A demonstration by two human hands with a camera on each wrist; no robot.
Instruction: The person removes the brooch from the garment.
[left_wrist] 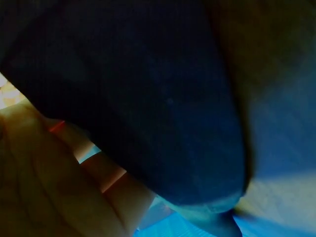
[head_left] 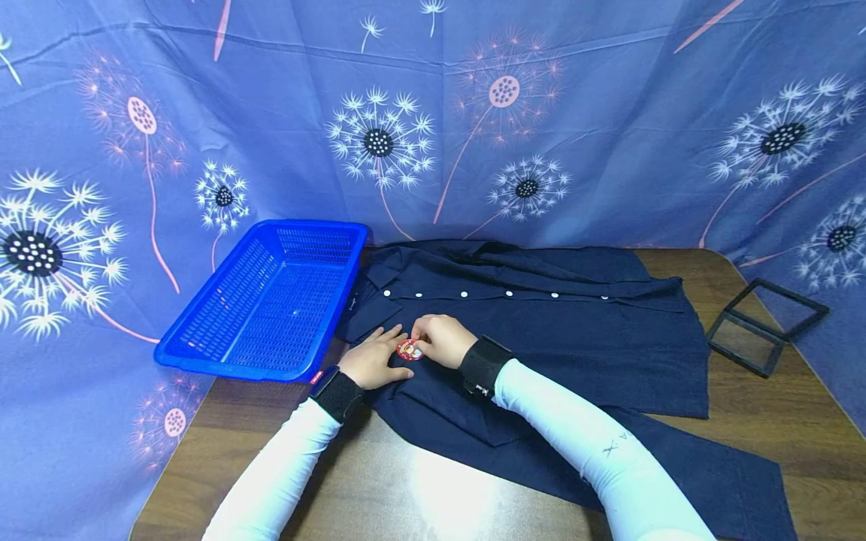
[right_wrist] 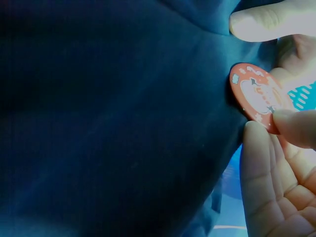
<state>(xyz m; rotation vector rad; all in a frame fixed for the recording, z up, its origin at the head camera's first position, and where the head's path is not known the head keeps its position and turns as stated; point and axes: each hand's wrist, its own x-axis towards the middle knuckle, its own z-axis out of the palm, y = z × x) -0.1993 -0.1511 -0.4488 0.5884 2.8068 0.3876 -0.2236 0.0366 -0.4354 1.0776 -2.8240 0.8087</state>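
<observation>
A dark navy button-up shirt (head_left: pixel 609 346) lies spread on the table, its white buttons in a row along the front. On its chest, below the collar, sits a round red badge (head_left: pixel 408 349) with a white cartoon print. My right hand (head_left: pixel 443 340) pinches the edge of this badge between thumb and fingers, as the right wrist view shows up close. Beside it, my left hand (head_left: pixel 374 361) rests on the shirt with fingers extended and thumb apart. The left wrist view is dark, with cloth beside the left fingers (left_wrist: pixel 54 182).
A blue plastic basket (head_left: pixel 298 323) stands at the left, close to the collar. Two joined black square frames (head_left: pixel 747 357) lie at the right end of the wooden table (head_left: pixel 237 421). Behind hangs a blue curtain (head_left: pixel 609 98) with dandelion prints.
</observation>
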